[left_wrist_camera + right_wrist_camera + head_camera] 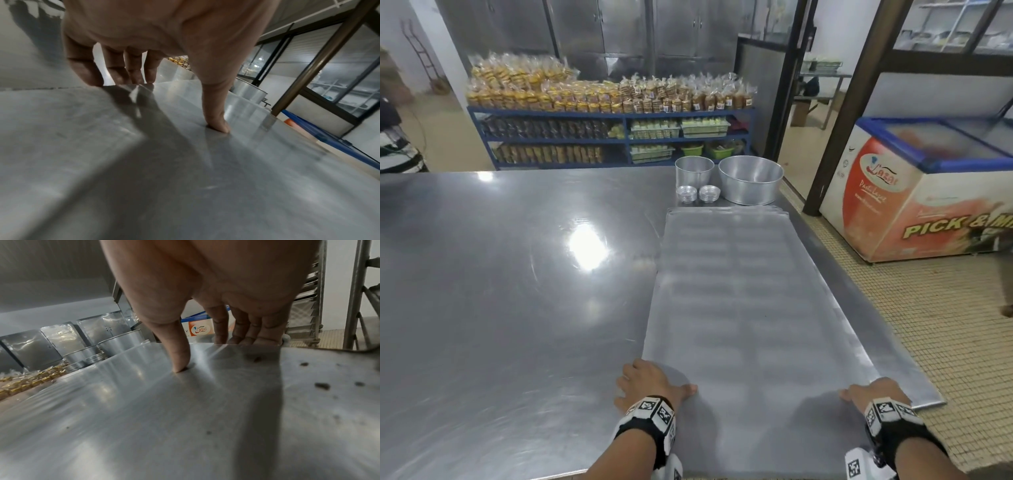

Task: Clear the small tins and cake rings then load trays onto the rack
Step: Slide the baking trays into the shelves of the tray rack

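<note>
Brushed-metal flat tray (739,291): left hand (650,380) and right hand (873,394) fingers pinching its side edges.

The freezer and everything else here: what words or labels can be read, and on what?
"PICK & M", cut off by the frame edge: chest freezer front.
"Lazat", roughly, a stylised logo: freezer end panel.
Small print under the logo: too blurred.
Labels on the bagged snacks: too small.

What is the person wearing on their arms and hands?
The left hand and right hand are bare, with no gloves or sleeves. Each wrist wears a black strap carrying white blocks printed with black-and-white square code patterns, like little checkered stickers. Another such marker sits under the right forearm.
</note>
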`<state>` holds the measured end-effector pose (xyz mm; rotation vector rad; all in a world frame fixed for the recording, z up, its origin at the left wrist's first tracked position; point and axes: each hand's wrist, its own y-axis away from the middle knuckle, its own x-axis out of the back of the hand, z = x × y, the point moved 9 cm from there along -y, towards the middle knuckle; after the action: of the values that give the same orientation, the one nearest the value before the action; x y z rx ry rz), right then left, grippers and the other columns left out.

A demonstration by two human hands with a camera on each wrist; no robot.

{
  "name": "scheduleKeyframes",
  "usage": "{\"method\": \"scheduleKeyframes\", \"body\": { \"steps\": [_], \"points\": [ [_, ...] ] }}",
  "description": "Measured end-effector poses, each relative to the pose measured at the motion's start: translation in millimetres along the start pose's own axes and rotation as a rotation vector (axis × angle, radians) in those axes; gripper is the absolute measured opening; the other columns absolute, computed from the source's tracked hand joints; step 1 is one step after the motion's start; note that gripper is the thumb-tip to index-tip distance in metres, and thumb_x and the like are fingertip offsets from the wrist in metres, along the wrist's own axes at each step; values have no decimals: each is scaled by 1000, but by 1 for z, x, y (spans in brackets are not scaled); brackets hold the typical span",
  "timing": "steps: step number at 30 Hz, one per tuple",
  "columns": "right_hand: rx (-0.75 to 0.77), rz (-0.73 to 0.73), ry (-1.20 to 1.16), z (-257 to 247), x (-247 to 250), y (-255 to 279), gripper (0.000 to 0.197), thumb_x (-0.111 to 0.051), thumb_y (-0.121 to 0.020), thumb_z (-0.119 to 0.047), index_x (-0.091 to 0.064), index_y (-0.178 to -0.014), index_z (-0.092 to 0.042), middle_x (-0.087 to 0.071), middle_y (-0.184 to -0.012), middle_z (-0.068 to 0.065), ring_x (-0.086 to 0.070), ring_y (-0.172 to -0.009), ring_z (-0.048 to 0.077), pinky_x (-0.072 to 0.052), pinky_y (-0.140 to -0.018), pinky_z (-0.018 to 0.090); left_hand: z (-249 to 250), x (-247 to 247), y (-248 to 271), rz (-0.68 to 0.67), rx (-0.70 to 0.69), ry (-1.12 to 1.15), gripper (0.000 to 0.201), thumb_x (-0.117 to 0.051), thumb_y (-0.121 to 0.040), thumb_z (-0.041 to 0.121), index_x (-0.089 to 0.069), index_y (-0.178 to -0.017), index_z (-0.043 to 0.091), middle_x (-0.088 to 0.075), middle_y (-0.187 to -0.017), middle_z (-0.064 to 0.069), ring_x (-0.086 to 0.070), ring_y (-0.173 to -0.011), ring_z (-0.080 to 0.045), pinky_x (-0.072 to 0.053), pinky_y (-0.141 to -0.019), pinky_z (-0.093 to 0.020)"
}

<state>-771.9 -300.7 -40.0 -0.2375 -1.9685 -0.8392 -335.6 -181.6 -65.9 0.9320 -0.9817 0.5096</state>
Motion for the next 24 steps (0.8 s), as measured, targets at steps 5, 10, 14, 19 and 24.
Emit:
{"method": "scheduleKeyframes", "body": {
  "steps": [5, 10, 14, 19, 24],
  "points": [
    [19, 26, 73, -10, 13, -32, 31, -78, -70, -29, -53, -77, -11, -60, -75, 9, -59, -74, 27, -44, -64, 29, 26, -10, 10, 17, -19, 7, 112, -78, -57, 73, -32, -136, 7, -39, -135, -5, -38, -131, -24, -42, -100, -44],
    [69, -3, 184, -3, -14, -99, 52, -70, -53, -43, -65, -94, -11, -65, -82, 8, -63, -77, 27, -46, -67, 30, 40, -13, 11, 52, -2, 0, 107, -78, -56, 73, -35, -130, 9, -41, -130, -5, -41, -127, -23, -46, -96, -42],
    [50, 31, 203, -13, 5, -69, 56, -72, -67, -40, -53, -111, -11, -59, -112, 15, -55, -109, 32, -43, -93, 38, 44, -14, 8, 58, 12, 38, 110, -82, -56, 68, -32, -131, 5, -40, -132, -8, -42, -126, -26, -48, -95, -38],
    [106, 43, 188, -18, 10, -53, 64, -69, -79, -43, -46, -130, -11, -49, -127, 21, -49, -119, 35, -41, -100, 40, 42, -15, -2, -27, 46, 141, 119, -88, -57, 59, -25, -142, 4, -34, -141, -13, -37, -133, -33, -44, -102, -42],
    [138, 72, 270, -16, 7, -47, 69, -60, -76, -60, -46, -130, -20, -47, -126, 15, -44, -120, 33, -35, -104, 44, 37, -18, -9, -56, 42, 195, 118, -90, -54, 57, -30, -142, 6, -33, -140, -13, -40, -131, -35, -47, -101, -45]
  ]
}}
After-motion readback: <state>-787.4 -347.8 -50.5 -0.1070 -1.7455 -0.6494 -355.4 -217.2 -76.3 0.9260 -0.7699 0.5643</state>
